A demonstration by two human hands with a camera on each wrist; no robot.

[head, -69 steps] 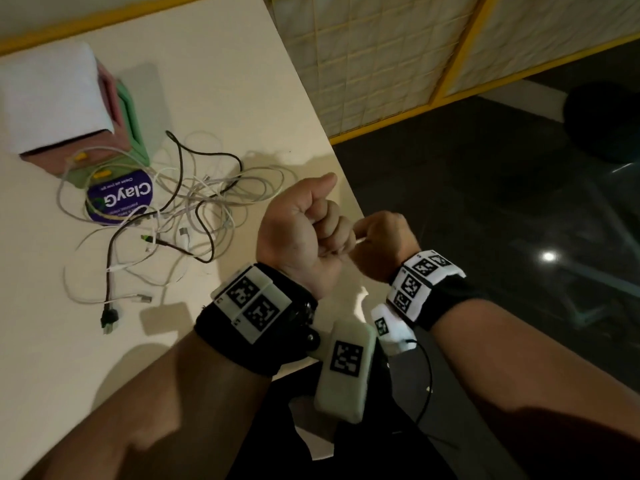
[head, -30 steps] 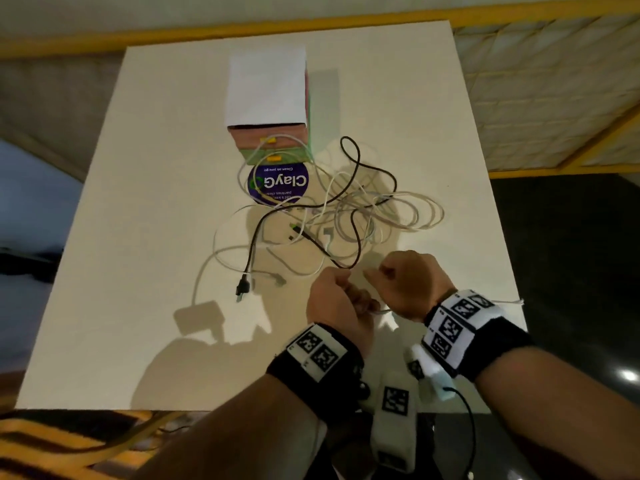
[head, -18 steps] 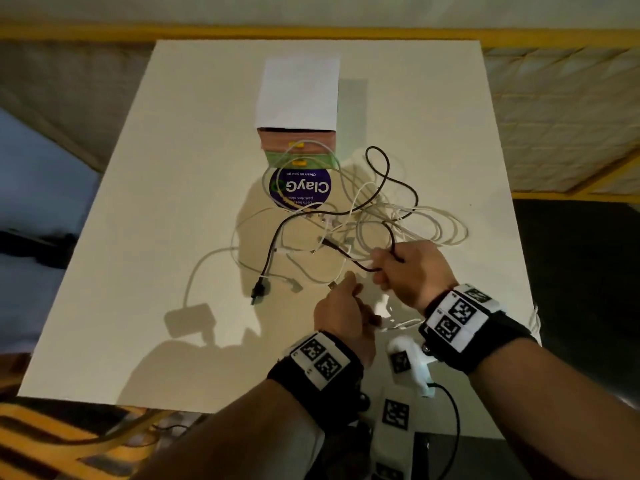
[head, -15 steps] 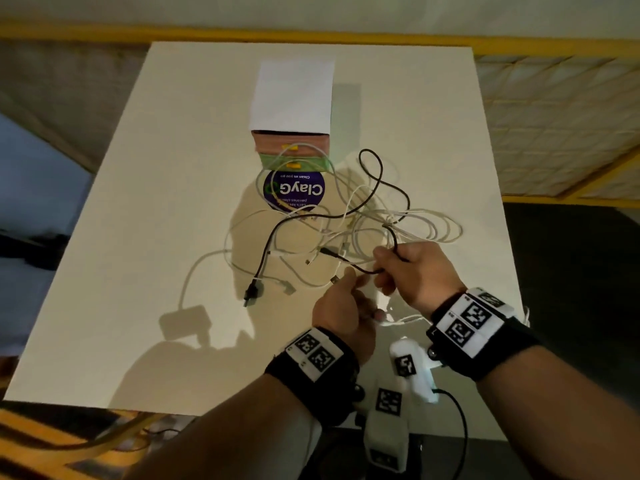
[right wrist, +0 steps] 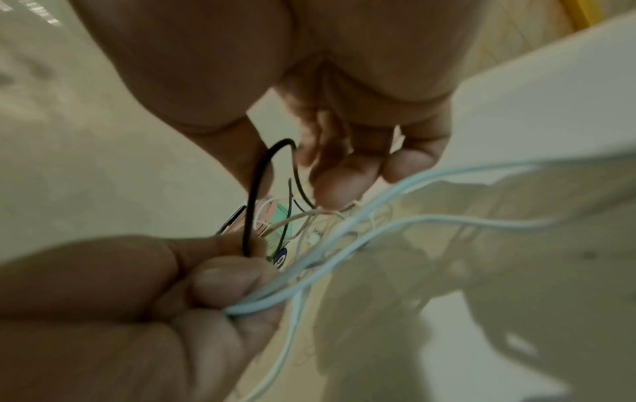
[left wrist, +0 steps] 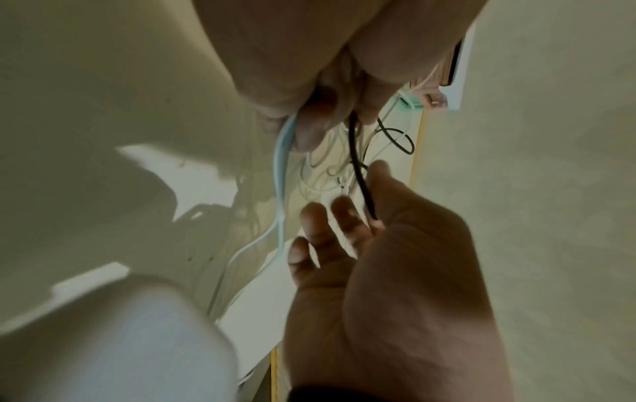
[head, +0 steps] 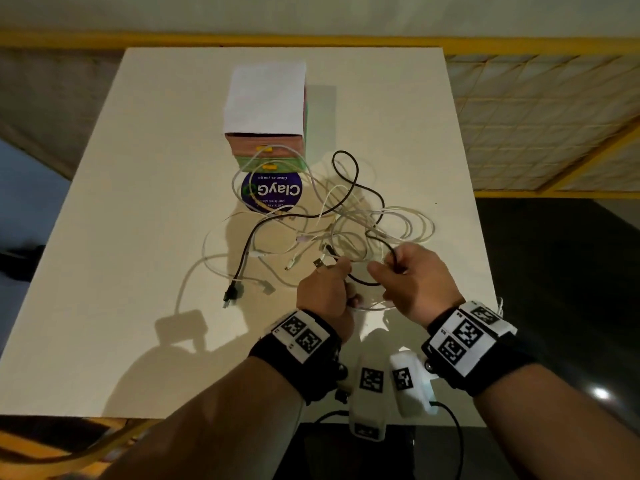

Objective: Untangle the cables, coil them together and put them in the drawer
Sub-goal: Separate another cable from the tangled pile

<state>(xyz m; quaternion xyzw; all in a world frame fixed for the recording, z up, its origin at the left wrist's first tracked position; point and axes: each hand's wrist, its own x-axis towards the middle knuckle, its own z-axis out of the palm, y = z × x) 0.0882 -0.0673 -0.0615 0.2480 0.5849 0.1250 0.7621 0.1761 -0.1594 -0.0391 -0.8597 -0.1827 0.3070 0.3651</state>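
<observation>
A tangle of white cables [head: 349, 233] and one black cable [head: 360, 281] lies on the cream table [head: 121, 271], in front of a small drawer box [head: 265, 98] with pink and green drawer fronts. My left hand [head: 325, 289] grips the black cable [right wrist: 253, 190] together with pale white strands [right wrist: 447, 168]. A short black loop runs from it to my right hand [head: 412, 282], which pinches the black cable [left wrist: 359, 174] between thumb and fingers. The black cable's plug [head: 230, 296] rests on the table to the left.
A round purple ClayG disc [head: 272, 192] lies just before the drawer box, under some white loops. The table's near edge [head: 207, 417] is close to my forearms. Dark floor lies to the right of the table.
Both hands have come from fists near the table edge forward into the tangle. They have taken hold of the black cable and drawn a loop of it toward me.
</observation>
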